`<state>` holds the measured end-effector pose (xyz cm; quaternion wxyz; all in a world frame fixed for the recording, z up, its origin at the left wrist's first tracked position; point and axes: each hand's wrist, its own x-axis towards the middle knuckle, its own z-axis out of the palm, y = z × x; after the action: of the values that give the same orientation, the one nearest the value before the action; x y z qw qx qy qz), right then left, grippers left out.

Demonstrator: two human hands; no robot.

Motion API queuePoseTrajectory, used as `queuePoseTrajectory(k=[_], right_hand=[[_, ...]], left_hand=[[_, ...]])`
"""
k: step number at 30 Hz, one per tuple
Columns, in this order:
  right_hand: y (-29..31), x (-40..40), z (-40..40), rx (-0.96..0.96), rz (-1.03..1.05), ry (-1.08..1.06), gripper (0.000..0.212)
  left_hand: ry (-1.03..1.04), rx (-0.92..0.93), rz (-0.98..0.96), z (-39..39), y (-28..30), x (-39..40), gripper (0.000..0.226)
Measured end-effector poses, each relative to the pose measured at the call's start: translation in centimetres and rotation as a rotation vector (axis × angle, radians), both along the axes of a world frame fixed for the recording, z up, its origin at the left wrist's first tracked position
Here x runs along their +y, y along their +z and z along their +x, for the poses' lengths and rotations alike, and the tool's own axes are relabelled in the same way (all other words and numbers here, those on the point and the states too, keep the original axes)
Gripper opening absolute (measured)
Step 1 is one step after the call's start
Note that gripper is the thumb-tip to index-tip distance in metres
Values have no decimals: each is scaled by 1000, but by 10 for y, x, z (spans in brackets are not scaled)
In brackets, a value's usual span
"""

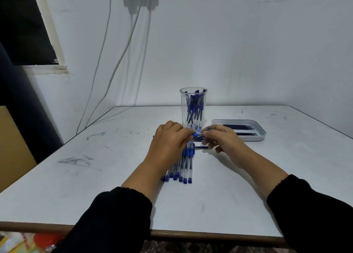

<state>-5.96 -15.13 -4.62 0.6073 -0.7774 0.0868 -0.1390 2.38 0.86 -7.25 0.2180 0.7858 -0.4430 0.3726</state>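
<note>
With the left hand (168, 140), pinched the blue end of one pen (198, 135) between thumb and curled fingers. With the right hand (223, 138), grasped the opposite end of the same pen, fingers bent around it; recorded motion blur on that hand, so could not resolve exact finger placement. Held the pen roughly level and crosswise, bridging the short gap between the two hands, blue end toward the left.

Located the pen just in front of the base of the clear cup (193, 107), standing upright near the middle of the table (95, 176) and containing a bundle of similar blue pens. Found a row of pens (186, 166) lying side by side on the table, nearer than the held pen, partly covered by the left hand and wrist, blue end plugs lined up toward the near edge. Noted one loose refill (201, 147), thin and dark, lying flat between the row and the right hand, apart from the held pen.

Identified, right of the cup, a shallow white tray (256, 138) holding several dark refills (238, 127) laid lengthwise; observed the right hand overlapping the tray's left end in the view, contact not determinable. Saw black sleeves (118, 214) covering both forearms short of the wrists. Registered grey scuff marks across the tabletop and cables (114, 65) hanging down the white wall behind.
</note>
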Motion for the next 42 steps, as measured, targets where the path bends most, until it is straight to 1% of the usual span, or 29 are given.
queuePoseTrajectory(k=[1,4,9,12,13,15,17,18,19,23,27,32,34,35,38,39,42], right_hand=[[1,0,0,-1,-39,2,8],[-1,1,0,-8,-87,4,10],[-1,2,-2,-24,-46,-13,36],[-1,2,-2,1,-59,-17,42],[-1,2,-1,14,-36,-10,40],[0,3,-1,20,30,21,26],[1,3,-2,14,-23,29,12],[1,3,-2,10,-71,24,11],[1,3,-2,0,-99,23,13],[1,4,-3,-17,-82,14,29],[0,3,-1,-15,-111,-15,41],[-3,1,1,16,-199,-40,53],[-2,1,1,23,-177,-26,51],[-2,2,1,22,-144,-7,45],[-1,2,-1,-12,-100,42,19],[0,2,-2,-22,-108,46,16],[-1,2,-2,-27,-130,46,23]], left_hand=[[3,0,6,0,0,0,14],[4,5,5,-1,1,0,15],[-15,-12,1,-1,1,-1,15],[-20,-11,2,-2,1,-1,14],[-19,-8,2,-1,1,-1,14],[-14,0,5,-2,1,-1,15],[-7,6,14,-2,1,-1,15],[-7,6,17,-2,1,-1,15],[-9,3,16,-2,1,-1,16],[-34,-13,-10,0,0,-2,15],[-67,-17,-50,0,1,-2,23],[-79,-32,-45,0,1,-3,16],[-71,-33,-37,0,1,-2,16],[-69,-30,-36,-1,1,-2,16],[-69,-24,-32,-1,2,-1,16],[-68,-23,-29,-1,2,-1,16],[-70,-25,-29,-2,2,-2,16]])
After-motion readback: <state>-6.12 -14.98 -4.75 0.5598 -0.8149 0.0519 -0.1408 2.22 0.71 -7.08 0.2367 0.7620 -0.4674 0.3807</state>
